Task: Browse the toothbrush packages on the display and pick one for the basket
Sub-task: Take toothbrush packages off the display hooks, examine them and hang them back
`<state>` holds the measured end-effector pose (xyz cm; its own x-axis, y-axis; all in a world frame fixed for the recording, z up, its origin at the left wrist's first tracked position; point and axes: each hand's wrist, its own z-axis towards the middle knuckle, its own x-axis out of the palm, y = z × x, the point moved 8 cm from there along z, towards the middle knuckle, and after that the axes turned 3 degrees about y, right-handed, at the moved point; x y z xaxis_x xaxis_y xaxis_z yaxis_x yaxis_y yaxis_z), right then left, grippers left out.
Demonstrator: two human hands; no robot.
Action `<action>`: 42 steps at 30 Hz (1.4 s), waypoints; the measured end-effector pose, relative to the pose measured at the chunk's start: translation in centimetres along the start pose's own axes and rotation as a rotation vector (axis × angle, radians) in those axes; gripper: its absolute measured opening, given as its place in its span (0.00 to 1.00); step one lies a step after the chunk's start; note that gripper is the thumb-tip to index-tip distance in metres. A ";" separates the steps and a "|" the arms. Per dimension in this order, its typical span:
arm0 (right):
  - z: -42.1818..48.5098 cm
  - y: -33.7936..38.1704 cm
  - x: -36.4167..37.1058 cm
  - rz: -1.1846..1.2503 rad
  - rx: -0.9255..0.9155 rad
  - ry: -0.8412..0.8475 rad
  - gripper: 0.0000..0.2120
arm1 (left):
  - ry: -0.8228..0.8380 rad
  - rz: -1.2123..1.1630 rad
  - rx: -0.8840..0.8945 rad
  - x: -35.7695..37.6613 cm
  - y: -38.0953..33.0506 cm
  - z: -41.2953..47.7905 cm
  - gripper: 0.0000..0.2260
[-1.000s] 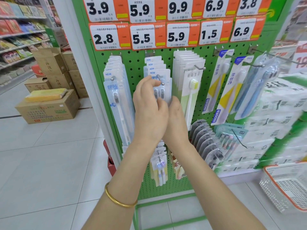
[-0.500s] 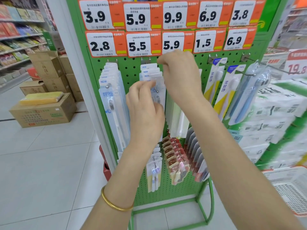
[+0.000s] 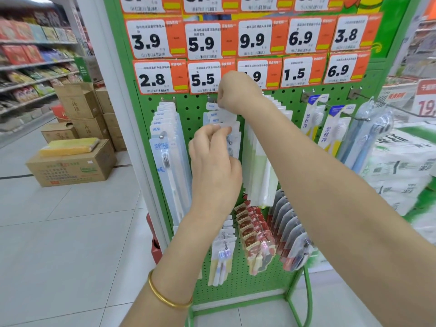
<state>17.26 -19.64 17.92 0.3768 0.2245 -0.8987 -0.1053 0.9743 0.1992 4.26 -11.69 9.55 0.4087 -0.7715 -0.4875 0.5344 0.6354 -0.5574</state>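
A green pegboard display (image 3: 195, 109) carries hanging toothbrush packages in rows. My left hand (image 3: 215, 166), with a gold bangle on the wrist, pinches the top of a front package in the second column (image 3: 232, 138) under the 5.5 price tag. My right hand (image 3: 238, 93) reaches higher and grips the top edge of a package near the back of that same hook (image 3: 227, 115). To the left hangs a row of blue-and-white NEW packages (image 3: 165, 156). The basket is out of view.
Orange price tags (image 3: 205, 43) cover the display top. Cardboard boxes (image 3: 73, 166) stand on the tiled floor to the left, shelves behind them. White wrapped packs (image 3: 401, 166) are stacked at the right. Lower hooks hold red packages (image 3: 254, 234) and small brushes.
My right hand rose from beside the left hand up to the top of the second-column hook. The left hand stayed on the front packages. The view shifted left, and the basket left it.
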 end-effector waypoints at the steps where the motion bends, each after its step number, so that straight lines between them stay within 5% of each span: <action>1: 0.0 0.0 0.0 0.002 0.000 0.020 0.15 | 0.000 0.000 0.000 0.0 0.0 0.0 0.24; 7: -1.0 -0.5 -1.2 -0.048 0.006 -0.049 0.17 | -0.007 0.012 0.013 0.2 -0.2 0.1 0.24; 11: -2.1 -0.4 -2.1 -0.052 -0.005 -0.114 0.09 | 0.000 0.013 0.013 0.5 -0.2 0.2 0.24; 13: -3.1 -0.1 -2.5 -0.078 -0.020 -0.166 0.14 | 0.002 0.021 0.012 0.5 -0.3 0.1 0.24; 22: -9.5 -0.1 -4.4 -0.166 -0.009 -0.480 0.16 | 0.011 0.053 0.015 0.8 -0.6 0.1 0.23; 27: -12.8 -0.2 -5.5 -0.158 0.006 -0.852 0.16 | 0.001 0.046 0.019 0.8 -0.4 0.1 0.23; 37: -15.8 -3.1 -4.7 0.034 0.005 -0.875 0.15 | 0.006 0.049 -0.010 0.9 0.0 -0.1 0.23; 42: -17.2 -4.0 -3.3 0.191 -0.038 -0.731 0.09 | 0.004 0.030 -0.001 1.0 0.0 -0.4 0.24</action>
<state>0.59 -24.65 13.29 0.8619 0.3581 -0.3591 -0.2567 0.9187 0.3002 4.41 -12.39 8.82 0.4214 -0.7521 -0.5067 0.5213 0.6581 -0.5433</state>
